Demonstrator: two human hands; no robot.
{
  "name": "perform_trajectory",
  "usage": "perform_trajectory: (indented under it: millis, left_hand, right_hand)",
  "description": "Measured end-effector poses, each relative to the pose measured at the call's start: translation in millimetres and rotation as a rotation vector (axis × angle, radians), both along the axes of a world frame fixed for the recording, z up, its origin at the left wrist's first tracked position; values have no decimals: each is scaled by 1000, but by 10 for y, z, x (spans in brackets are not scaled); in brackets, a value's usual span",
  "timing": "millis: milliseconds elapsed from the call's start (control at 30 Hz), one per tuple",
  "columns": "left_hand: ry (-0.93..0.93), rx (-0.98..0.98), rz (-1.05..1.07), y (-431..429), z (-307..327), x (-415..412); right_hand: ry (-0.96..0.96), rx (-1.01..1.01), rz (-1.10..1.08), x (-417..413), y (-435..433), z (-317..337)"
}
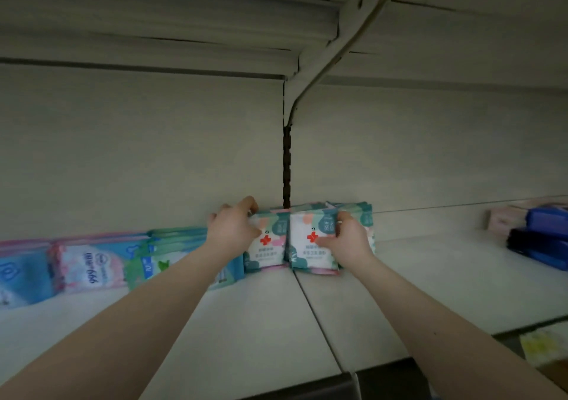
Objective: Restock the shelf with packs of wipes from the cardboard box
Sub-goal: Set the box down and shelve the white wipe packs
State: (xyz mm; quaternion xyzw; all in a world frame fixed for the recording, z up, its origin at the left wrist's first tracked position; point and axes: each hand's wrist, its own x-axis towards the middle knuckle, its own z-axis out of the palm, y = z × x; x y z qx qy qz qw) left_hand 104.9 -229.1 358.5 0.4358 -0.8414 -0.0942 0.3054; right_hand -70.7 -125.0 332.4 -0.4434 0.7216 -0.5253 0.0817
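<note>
2 rows of teal-and-white packs of wipes (310,246) with red crosses stand upright side by side at the far edge of the shelf (261,322), against the back panel (153,153). The left hand (233,230) curls its grip over the left row's top left corner. The right hand (349,241) closes its grip on the right row's right side, thumb on the front pack. Pink and blue packs (89,264) lie to the left, and dark blue items (544,239) sit well apart on the right.

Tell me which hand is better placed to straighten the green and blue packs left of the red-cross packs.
Likely the left hand: it grips the left teal-and-white red-cross wipes pack, right beside the green and blue packs. The right hand holds the right red-cross pack, farther off.
</note>
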Motion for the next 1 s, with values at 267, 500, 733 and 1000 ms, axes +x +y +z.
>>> perform_trajectory:
  millis: [267, 500, 733, 1000]
  left_hand:
    - [-292, -381, 221, 2, -55, -45]
    - [-224, -470, 263, 68, -143, -120]
    - [-147, -441, 203, 131, -207, -128]
    - [569, -118, -81, 558, -309, -225]
  right_hand:
    - [292, 29, -178, 110, -107, -21]
    - [689, 87, -190, 159, -61, -53]
    - [740, 216, -166, 148, 8, -76]
    - [424, -47, -21, 177, 301, -74]
